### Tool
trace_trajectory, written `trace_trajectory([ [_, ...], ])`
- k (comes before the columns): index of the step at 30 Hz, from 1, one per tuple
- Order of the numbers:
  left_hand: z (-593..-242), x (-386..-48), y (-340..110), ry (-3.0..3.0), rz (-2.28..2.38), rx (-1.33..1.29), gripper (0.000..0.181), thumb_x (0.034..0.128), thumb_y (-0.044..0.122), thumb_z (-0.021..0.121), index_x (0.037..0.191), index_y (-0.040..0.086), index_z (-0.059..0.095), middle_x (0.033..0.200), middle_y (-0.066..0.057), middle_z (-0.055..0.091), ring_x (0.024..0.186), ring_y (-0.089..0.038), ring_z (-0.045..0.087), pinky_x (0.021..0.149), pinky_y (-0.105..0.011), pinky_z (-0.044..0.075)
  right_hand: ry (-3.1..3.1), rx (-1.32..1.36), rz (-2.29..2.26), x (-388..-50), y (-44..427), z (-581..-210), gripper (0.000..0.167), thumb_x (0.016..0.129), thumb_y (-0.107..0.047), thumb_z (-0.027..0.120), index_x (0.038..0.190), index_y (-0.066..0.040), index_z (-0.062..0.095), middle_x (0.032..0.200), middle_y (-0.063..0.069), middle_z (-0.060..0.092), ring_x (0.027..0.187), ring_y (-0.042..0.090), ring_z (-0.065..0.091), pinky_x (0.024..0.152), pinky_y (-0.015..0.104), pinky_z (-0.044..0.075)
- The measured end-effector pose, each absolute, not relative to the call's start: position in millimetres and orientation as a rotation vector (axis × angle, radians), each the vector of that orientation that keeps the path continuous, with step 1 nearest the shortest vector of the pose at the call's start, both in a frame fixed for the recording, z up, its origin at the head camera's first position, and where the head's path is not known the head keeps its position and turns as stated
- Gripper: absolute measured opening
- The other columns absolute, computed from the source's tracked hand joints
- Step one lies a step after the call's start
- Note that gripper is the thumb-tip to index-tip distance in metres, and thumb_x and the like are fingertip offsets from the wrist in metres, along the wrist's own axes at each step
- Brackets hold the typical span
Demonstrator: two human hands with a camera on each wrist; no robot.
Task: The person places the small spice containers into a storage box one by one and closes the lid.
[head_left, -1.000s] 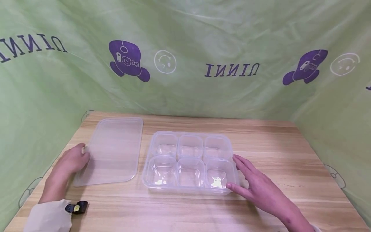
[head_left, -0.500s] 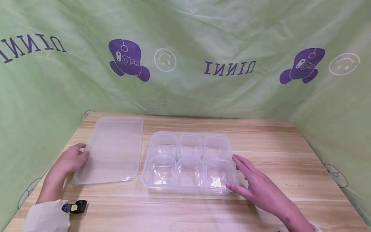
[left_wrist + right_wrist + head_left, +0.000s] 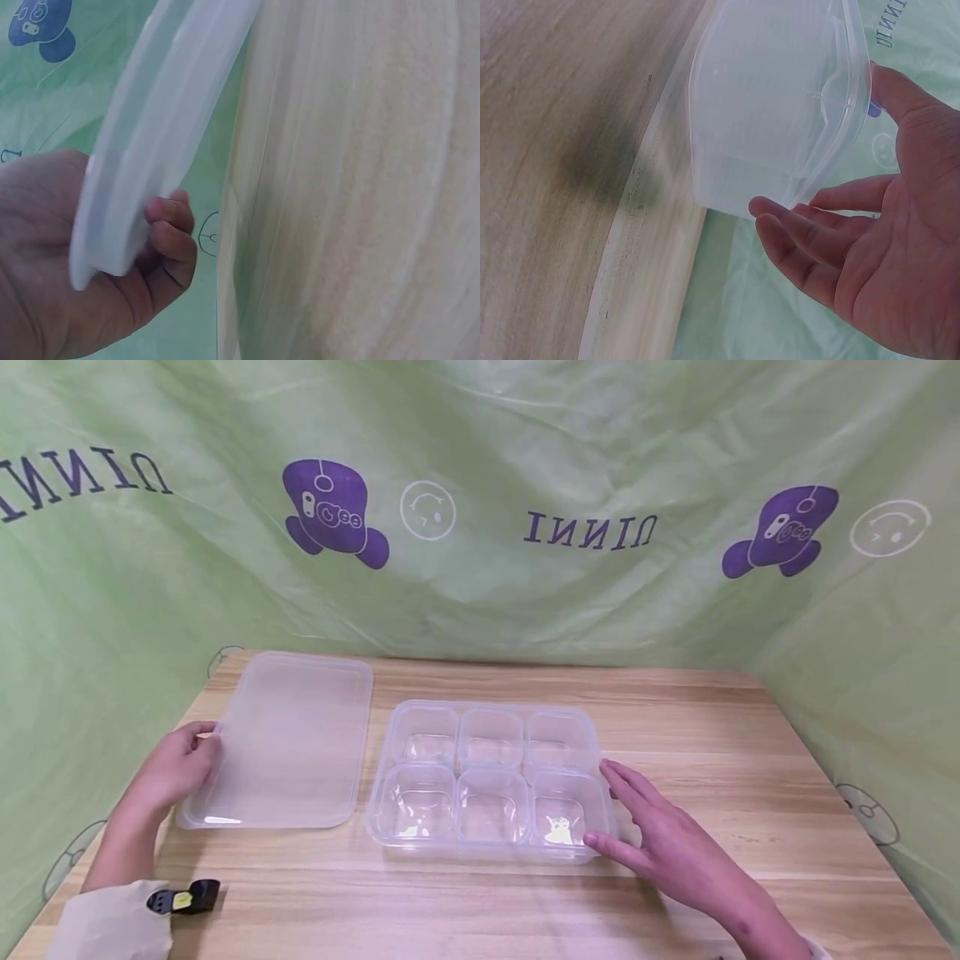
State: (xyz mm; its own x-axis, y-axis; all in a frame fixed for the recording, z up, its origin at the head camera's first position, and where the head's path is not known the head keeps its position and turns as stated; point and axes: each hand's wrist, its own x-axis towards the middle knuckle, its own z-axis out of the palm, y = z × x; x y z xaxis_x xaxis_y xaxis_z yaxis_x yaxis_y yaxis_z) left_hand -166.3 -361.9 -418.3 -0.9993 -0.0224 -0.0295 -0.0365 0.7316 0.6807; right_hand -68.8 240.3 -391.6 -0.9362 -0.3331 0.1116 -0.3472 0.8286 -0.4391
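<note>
My left hand [image 3: 178,764] grips the left edge of a flat translucent plastic lid [image 3: 292,743]. In the left wrist view the fingers [image 3: 174,251] curl under the rim of the lid [image 3: 161,120], which shows edge-on. To the right of the lid, a clear rectangular plastic food container [image 3: 491,852] sits on the table, with several square compartments in two rows. Beside its right end, my right hand [image 3: 663,839] has its thumb at the near corner and its fingers along the side. The right wrist view shows those fingers [image 3: 810,240] loosely extended against the container [image 3: 772,105].
The wood-grain table [image 3: 720,752] carries the container. A green curtain [image 3: 480,602] with purple figures and lettering surrounds its back and sides. A black strap [image 3: 191,897] juts from the left sleeve [image 3: 112,922].
The left hand's hold on the lid stays, while hand and lid have shifted slightly left and the lid's near edge has risen. The right hand and the container have stayed in place.
</note>
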Motion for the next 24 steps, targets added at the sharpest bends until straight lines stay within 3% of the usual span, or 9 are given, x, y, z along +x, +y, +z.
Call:
trace_trajectory([
  [4, -419, -167, -362, 2.948, 1.195, -0.093, 0.053, 0.1104, 0.022, 0.032, 0.141, -0.021, 0.039, 0.095, -0.018, 0.059, 0.075, -0.018, 0.053, 0.06, -0.028, 0.045, -2.974, 0.555, 0.721, -69, 239, -392, 0.092, 0.094, -0.062, 0.065, 0.162, -0.009, 0.033, 0.163, 0.004, 0.034, 0.135, 0.033, 0.052, 0.103, 0.06, 0.047],
  [9, -415, -166, -361, 2.909, 1.293, -0.169, 0.056, 0.11, 0.026, 0.028, 0.147, -0.015, 0.04, 0.122, -0.032, 0.054, 0.1, -0.032, 0.052, 0.073, -0.029, 0.041, -2.972, 0.556, 0.715, -69, 239, -392, 0.091, 0.094, -0.061, 0.065, 0.162, -0.009, 0.033, 0.163, 0.005, 0.034, 0.135, 0.033, 0.052, 0.103, 0.06, 0.047],
  [12, -413, -166, -360, 2.895, 1.368, -0.178, 0.053, 0.109, 0.023, 0.03, 0.145, -0.013, 0.043, 0.129, -0.033, 0.051, 0.106, -0.029, 0.049, 0.076, -0.024, 0.039, -2.971, 0.558, 0.71, -68, 239, -392, 0.091, 0.095, -0.061, 0.065, 0.162, -0.009, 0.033, 0.163, 0.005, 0.034, 0.136, 0.033, 0.051, 0.103, 0.06, 0.046],
  [14, -411, -167, -359, 2.88, 1.421, -0.178, 0.051, 0.1082, 0.021, 0.033, 0.144, -0.013, 0.045, 0.124, -0.029, 0.054, 0.1, -0.022, 0.052, 0.074, -0.022, 0.041, -2.97, 0.561, 0.708, -68, 239, -392, 0.091, 0.095, -0.061, 0.065, 0.162, -0.009, 0.033, 0.163, 0.005, 0.035, 0.135, 0.033, 0.052, 0.103, 0.06, 0.046],
  [17, -408, -169, -359, 2.805, 1.537, -0.178, 0.047, 0.1081, 0.02, 0.036, 0.143, -0.01, 0.047, 0.109, -0.011, 0.058, 0.086, -0.01, 0.054, 0.068, -0.021, 0.048, -2.968, 0.56, 0.713, -68, 239, -392, 0.09, 0.095, -0.061, 0.065, 0.162, -0.009, 0.033, 0.163, 0.005, 0.035, 0.136, 0.033, 0.051, 0.103, 0.06, 0.046],
  [20, -405, -171, -360, 2.64, 1.725, -0.17, 0.034, 0.1103, 0.021, 0.039, 0.135, 0.008, 0.057, 0.099, 0.005, 0.057, 0.077, -0.006, 0.054, 0.063, -0.023, 0.051, -2.97, 0.558, 0.72, -68, 239, -392, 0.09, 0.094, -0.061, 0.065, 0.162, -0.01, 0.034, 0.163, 0.004, 0.035, 0.136, 0.033, 0.052, 0.103, 0.059, 0.047],
  [24, -403, -171, -363, 2.414, 1.964, -0.149, 0.023, 0.112, 0.025, 0.041, 0.115, 0.034, 0.063, 0.096, 0.012, 0.06, 0.074, -0.007, 0.059, 0.059, -0.024, 0.055, -2.978, 0.552, 0.726, -68, 239, -391, 0.09, 0.094, -0.062, 0.065, 0.162, -0.011, 0.034, 0.163, 0.004, 0.035, 0.136, 0.034, 0.051, 0.103, 0.06, 0.046],
])
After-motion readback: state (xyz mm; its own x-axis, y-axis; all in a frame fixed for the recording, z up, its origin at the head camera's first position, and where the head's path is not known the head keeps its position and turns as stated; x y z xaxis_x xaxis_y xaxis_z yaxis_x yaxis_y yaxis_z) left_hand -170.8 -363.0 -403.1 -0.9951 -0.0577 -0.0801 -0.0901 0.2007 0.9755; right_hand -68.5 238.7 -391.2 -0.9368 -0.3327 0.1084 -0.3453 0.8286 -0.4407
